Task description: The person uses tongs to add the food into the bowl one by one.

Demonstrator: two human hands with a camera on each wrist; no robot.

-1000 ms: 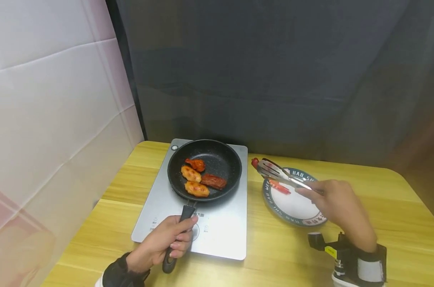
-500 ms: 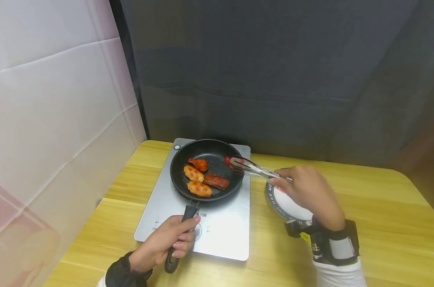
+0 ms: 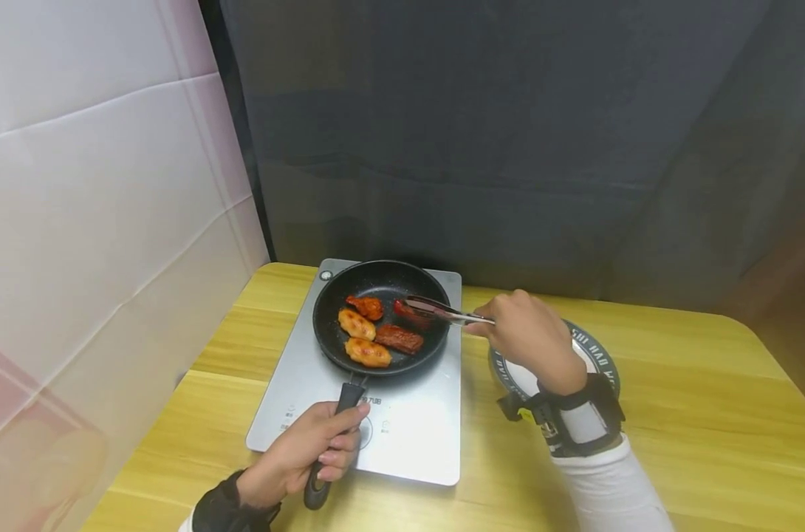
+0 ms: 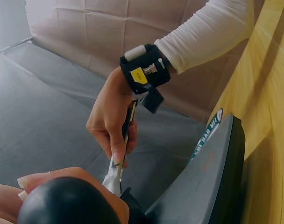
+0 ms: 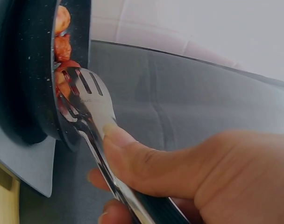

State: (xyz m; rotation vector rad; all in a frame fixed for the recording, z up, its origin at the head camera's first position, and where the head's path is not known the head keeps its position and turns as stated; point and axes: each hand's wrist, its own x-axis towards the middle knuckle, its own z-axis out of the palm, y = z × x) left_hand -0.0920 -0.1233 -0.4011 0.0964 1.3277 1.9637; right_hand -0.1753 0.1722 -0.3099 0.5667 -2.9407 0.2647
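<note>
My left hand (image 3: 317,447) grips the black handle (image 3: 351,397) of a frying pan (image 3: 391,278). My right hand (image 3: 527,332) holds metal slotted tongs (image 3: 445,312), whose tips are inside the pan's right side. Between the tips is a long red piece of food (image 3: 401,306), partly hidden by them; its kind is unclear. In the pan lie a small drumstick (image 3: 365,307), two golden chicken wings (image 3: 368,352) and a brown slab of meat (image 3: 399,338). The right wrist view shows my thumb pressed along the tongs (image 5: 97,102) at the pan's rim.
Under the pan is a silver induction cooktop (image 3: 422,436) on a wooden table (image 3: 695,399). A round plate (image 3: 602,358) with a lettered rim stands right of it, partly behind my right forearm. A dark curtain (image 3: 509,148) hangs behind; a pale wall covering (image 3: 110,185) is at left.
My right hand has moved left from over the plate, carrying the red piece in the tongs into the pan. My left hand stays on the pan handle.
</note>
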